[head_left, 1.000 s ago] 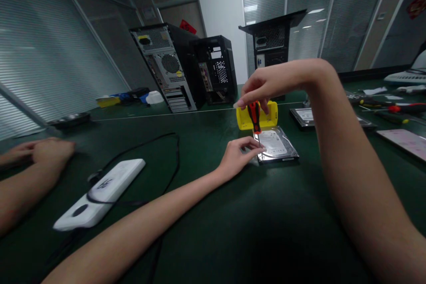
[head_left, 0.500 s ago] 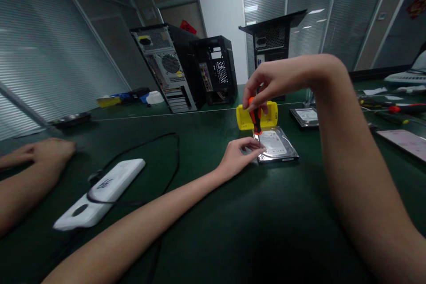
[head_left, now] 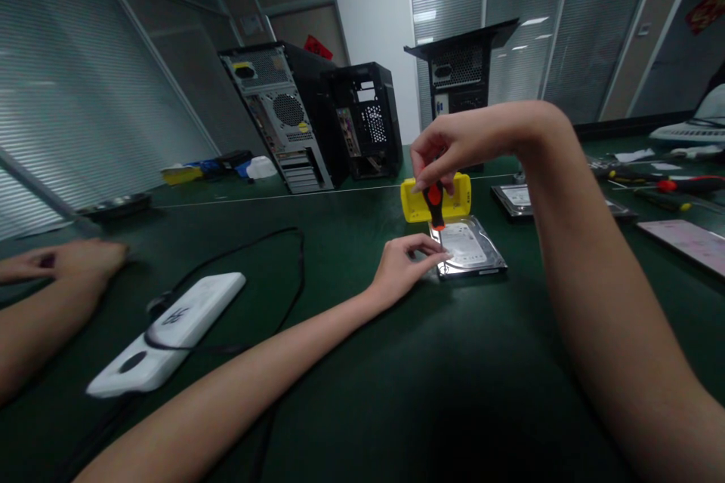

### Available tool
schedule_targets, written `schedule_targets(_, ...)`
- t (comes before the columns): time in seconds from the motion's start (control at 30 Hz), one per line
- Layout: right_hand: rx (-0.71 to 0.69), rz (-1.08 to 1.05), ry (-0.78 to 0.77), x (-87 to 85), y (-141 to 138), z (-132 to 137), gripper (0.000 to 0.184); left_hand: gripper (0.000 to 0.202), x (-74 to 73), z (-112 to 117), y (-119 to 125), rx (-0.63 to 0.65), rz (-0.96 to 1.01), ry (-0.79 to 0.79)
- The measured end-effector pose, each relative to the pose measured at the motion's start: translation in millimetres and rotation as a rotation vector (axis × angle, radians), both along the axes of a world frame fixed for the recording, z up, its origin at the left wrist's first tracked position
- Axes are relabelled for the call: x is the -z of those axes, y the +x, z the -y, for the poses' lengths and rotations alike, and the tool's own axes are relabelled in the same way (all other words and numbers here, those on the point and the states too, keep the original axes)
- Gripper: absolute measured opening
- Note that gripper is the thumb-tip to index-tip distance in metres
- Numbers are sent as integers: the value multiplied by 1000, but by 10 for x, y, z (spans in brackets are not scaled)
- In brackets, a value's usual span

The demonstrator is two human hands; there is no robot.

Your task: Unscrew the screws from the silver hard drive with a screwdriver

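Upright above the left part of a silver hard drive (head_left: 470, 243) stands a screwdriver (head_left: 434, 207) with a red-and-black handle. My right hand (head_left: 442, 151) is closed around the top of that handle, wrist bent high. At the drive's left edge, my left hand (head_left: 405, 264) has its thumb and index finger pinched at the thin metal shaft, close to its tip. The tip itself is hidden by the fingers. Just behind the drive is an open yellow case (head_left: 416, 205), partly covered by my right hand.
A white power strip (head_left: 189, 317) with a black cable lies left. Another person's hand (head_left: 87, 260) rests at far left. Computer cases (head_left: 311, 113) stand behind. On the right are a second hard drive (head_left: 510, 200), a pink-white flat panel (head_left: 688, 241) and several tools (head_left: 688, 185).
My right hand has shifted slightly on the screwdriver handle, covering more of its top, and the forearm has moved a little left. My left hand stays in place.
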State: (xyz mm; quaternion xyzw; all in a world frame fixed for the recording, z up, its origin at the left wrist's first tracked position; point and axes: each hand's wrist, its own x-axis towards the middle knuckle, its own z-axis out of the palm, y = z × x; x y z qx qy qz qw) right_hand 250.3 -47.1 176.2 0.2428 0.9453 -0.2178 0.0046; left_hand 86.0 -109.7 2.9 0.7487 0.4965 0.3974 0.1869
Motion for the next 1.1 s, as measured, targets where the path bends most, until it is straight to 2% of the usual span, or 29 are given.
schedule_targets(0.3, 7, 49, 31, -27, -27, 18, 46, 27, -27, 5, -5, 23, -32, 7)
schedule_targets(0.47, -9, -5, 102, -23, 2, 30, 50, 30, -32, 3, -20, 16, -46, -27)
schedule_targets(0.77, -28, -9, 59, -21, 33, 30, 40, 27, -15, -1, -26, 29, -42, -24)
schedule_targets(1.1, 18, 24, 39, -8, 18, -16, 43, 25, -26, 4, -20, 35, -46, -24)
